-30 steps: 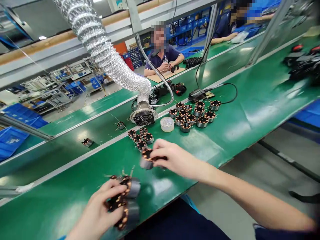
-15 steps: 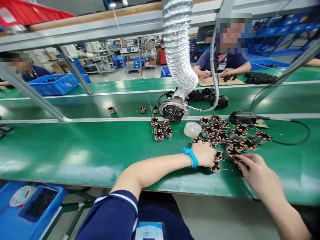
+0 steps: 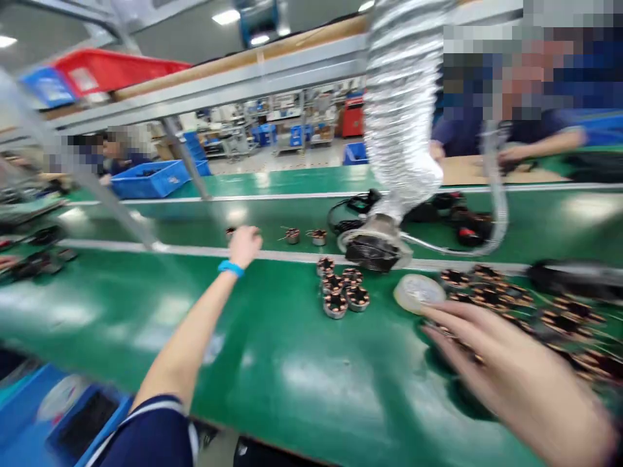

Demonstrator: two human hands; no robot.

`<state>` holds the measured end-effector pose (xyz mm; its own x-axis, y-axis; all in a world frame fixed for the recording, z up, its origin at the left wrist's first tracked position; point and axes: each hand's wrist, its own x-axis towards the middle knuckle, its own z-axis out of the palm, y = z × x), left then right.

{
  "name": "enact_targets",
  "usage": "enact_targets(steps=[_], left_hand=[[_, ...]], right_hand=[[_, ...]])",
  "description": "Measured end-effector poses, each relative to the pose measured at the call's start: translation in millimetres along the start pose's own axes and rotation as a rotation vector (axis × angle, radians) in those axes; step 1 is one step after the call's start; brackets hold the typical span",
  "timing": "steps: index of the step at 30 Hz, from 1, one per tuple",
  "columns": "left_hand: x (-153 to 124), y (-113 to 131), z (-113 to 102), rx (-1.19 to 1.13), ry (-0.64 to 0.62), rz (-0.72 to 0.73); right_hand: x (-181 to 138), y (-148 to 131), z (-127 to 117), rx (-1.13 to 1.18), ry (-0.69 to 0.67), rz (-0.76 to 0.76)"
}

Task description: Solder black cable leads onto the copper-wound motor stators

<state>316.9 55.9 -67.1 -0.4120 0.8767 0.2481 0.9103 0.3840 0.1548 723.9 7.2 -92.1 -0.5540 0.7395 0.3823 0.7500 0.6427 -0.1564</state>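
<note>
My left hand (image 3: 244,246) reaches across to the raised strip at the back, right beside a copper-wound motor stator (image 3: 230,231) that it partly covers. Its fingertips are blurred and point away, so their grip does not show. Held between the thumb and fingers of my right hand (image 3: 506,363) is another motor stator (image 3: 457,342), above the green bench at the right. A small group of stators (image 3: 335,303) stands upright mid-bench. Farther right, a roll of clear tape (image 3: 418,293) lies by a larger cluster of stators (image 3: 489,295), partly behind my right hand.
A silver flexible duct (image 3: 403,104) with a fan grille (image 3: 372,251) hangs over the bench. Two stators (image 3: 318,237) stand on the back strip. Slanted metal posts (image 3: 187,162) rise at the left. Blue bins (image 3: 150,180) and co-workers are beyond.
My left hand has moved from the right-hand cluster far left to the back strip. My right hand has lifted a stator and shifted left of the cluster. The view has turned left.
</note>
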Motion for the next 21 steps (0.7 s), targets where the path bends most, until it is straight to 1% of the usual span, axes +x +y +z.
enact_targets(steps=[1,2,3,4,5,7,8,10,12,15,18,21], left_hand=[[15,-19,2,0.026,-0.001,-0.042],[30,-35,7,0.049,-0.007,-0.078],[44,-49,14,0.066,-0.018,-0.106],[58,-61,22,0.080,-0.034,-0.123],[71,-72,32,0.091,-0.052,-0.129],[90,-92,50,0.114,-0.082,-0.132],[96,-102,58,0.126,-0.087,-0.135],[106,-122,71,0.148,-0.083,-0.147],[114,-141,78,0.161,-0.079,-0.167],[126,-162,82,0.155,-0.073,-0.179],[135,-173,77,0.074,-0.068,-0.172],[134,-174,69,0.010,-0.071,-0.169]], right_hand=[[20,-19,-4,0.013,0.005,-0.037],[44,-39,-5,0.088,-0.091,-0.199],[73,-57,-4,0.126,-0.187,-0.313],[105,-74,0,0.122,-0.260,-0.363],[139,-87,8,0.096,-0.317,-0.371],[200,-103,31,0.061,-0.327,-0.282],[224,-107,44,0.041,-0.335,-0.223],[258,-106,72,0.010,-0.357,-0.113],[275,-98,98,-0.023,-0.393,-0.022],[285,-82,125,-0.071,-0.422,0.056],[291,-74,140,-0.107,-0.424,0.061],[297,-74,150,-0.136,-0.420,0.030]])
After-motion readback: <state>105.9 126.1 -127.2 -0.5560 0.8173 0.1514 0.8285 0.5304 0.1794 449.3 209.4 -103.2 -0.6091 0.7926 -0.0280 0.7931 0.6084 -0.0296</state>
